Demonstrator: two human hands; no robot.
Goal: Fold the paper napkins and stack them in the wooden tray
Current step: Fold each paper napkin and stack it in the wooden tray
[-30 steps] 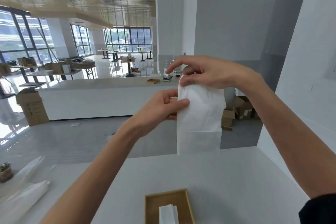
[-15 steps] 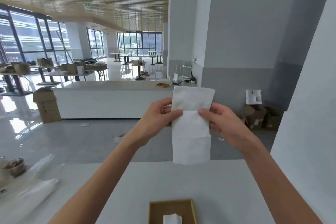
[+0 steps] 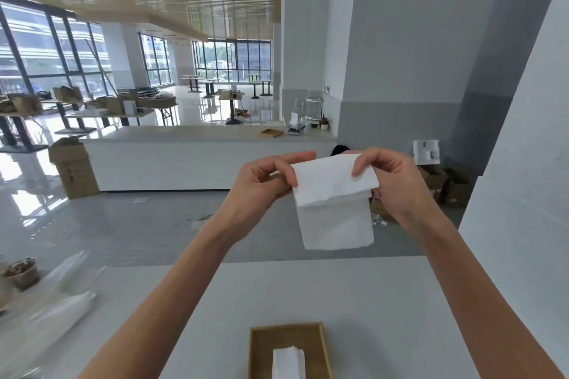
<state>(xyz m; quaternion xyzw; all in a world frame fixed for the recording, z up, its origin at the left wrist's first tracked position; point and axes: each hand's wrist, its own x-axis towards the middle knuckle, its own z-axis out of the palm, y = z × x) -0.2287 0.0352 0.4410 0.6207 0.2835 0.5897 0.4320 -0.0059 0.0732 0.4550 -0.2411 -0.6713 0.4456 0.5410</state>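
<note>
Bright open hall, white bench (image 3: 369, 301) up front, and above the bench's far edge a paper napkin (image 3: 334, 206) hangs in the air, its top part turned down toward the person as a flap. At one end of the crease the left hand (image 3: 261, 188) pinches it, at the other the right hand (image 3: 400, 194), with fingers (image 3: 361, 163) curled over the fold on both sides. The flap's lower edge looks a little skewed, so I'd square it with the sides before pressing the crease flat. Well below the hands, near the person, sits the wooden tray (image 3: 255, 354) with a few folded napkins (image 3: 288, 363) standing in it. Crinkled clear plastic (image 3: 61, 314) lies off to the left.
</note>
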